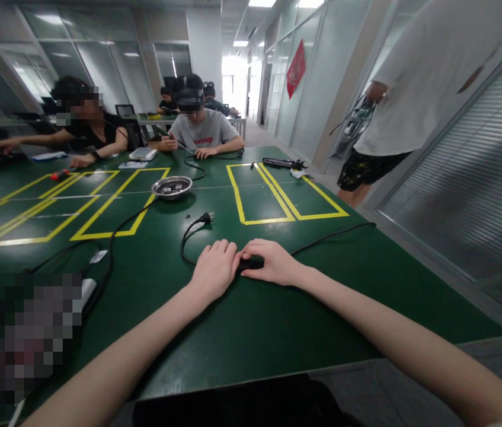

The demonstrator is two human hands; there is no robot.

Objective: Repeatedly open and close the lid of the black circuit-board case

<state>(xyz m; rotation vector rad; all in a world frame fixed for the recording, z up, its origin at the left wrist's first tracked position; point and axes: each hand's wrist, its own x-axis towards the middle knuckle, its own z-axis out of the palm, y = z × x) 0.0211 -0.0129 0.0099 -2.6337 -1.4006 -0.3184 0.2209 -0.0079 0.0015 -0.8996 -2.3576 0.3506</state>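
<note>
A black power cord lies on the green table, with its plug just beyond my left hand. Between my two hands is a thick black cylindrical part of this cord. My left hand rests palm down over its left end, fingers together, the grip partly hidden. My right hand curls around the right end with thumb and fingers pinched on it. From behind the right hand a black cable runs to the right.
A metal bowl with small metal parts stands ahead. Yellow tape marks rectangles on the table. A black folded tripod-like item lies at the far right. People sit opposite; one person stands at the right.
</note>
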